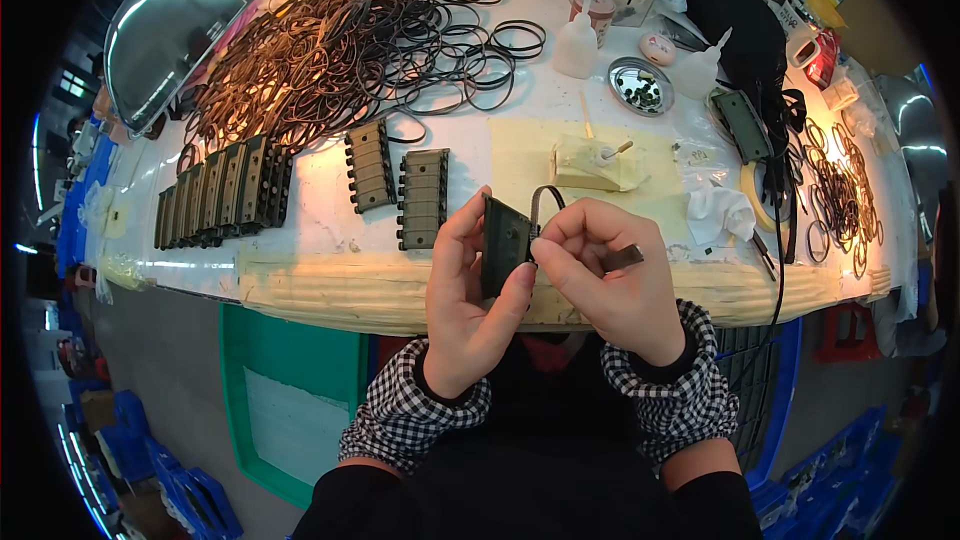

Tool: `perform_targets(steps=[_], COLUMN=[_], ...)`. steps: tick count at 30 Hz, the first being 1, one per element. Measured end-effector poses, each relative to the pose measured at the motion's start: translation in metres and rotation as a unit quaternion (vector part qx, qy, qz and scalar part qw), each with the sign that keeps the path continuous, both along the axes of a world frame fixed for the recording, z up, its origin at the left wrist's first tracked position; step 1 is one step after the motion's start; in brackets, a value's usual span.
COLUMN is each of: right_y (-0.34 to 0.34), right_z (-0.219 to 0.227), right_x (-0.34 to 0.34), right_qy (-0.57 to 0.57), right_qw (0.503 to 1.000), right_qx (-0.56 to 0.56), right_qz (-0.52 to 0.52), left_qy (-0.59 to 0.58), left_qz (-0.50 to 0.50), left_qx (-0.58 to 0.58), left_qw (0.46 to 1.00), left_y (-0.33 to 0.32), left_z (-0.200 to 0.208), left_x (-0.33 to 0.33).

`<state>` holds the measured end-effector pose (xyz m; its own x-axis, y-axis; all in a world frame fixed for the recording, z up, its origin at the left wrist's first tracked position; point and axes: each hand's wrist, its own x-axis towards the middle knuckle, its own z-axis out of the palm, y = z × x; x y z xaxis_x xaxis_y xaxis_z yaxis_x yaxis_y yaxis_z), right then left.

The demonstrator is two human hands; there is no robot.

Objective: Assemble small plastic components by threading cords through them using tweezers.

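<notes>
**Fingers pinch a belt loop onto a dark plastic block**

Fingers (470, 230) of the left hand (465, 310) wrap narrowly around a flat, dark rectangular plastic block (503, 243), holding it upright above the table edge (330, 290). The right hand (610, 280) has thumb and forefinger pressed together on a thin black rubber loop (545, 198) that arches up from the block's top corner; a small flat metal piece (624, 258) lies tucked against its other fingers. Both wrists wear black-and-white checked cuffs (410, 410).

Just beyond the fingertips lie two ridged, olive-grey blocks (400, 185) of the same kind, flat on the white tabletop, and further left a row of them (222, 192) stands packed edge to edge. Behind those sprawls a big tangled heap of thin rubber rings (340, 50), brown and black. Straight ahead of the right fingers sits a small pale tub (585, 165) with a stick in it, on a yellowish sheet. Further back, a round shiny metal dish (640, 85) holds small dark bits, flanked by two soft white squeeze bottles (578, 40). To the right lies crumpled white tissue (722, 212), a black cable (778, 230) and more rings (845, 190).
</notes>
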<state>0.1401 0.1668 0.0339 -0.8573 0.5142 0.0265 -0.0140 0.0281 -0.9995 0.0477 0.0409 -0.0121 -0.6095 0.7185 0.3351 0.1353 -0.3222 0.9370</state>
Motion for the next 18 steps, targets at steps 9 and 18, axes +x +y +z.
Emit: perform_targets(steps=[9, 18], right_y=[-0.001, 0.014], right_z=[0.010, 0.022], right_x=[-0.002, -0.001], right_qy=[-0.034, 0.093], right_qw=[0.995, 0.944], right_qx=[0.088, 0.300], right_qz=[0.013, -0.101], left_qy=[-0.059, -0.354], left_qz=[-0.012, -0.231], left_qx=[0.023, -0.005], left_qw=[0.998, 0.906], left_y=[0.001, -0.008], left_z=[0.000, 0.005], left_x=[-0.002, -0.019])
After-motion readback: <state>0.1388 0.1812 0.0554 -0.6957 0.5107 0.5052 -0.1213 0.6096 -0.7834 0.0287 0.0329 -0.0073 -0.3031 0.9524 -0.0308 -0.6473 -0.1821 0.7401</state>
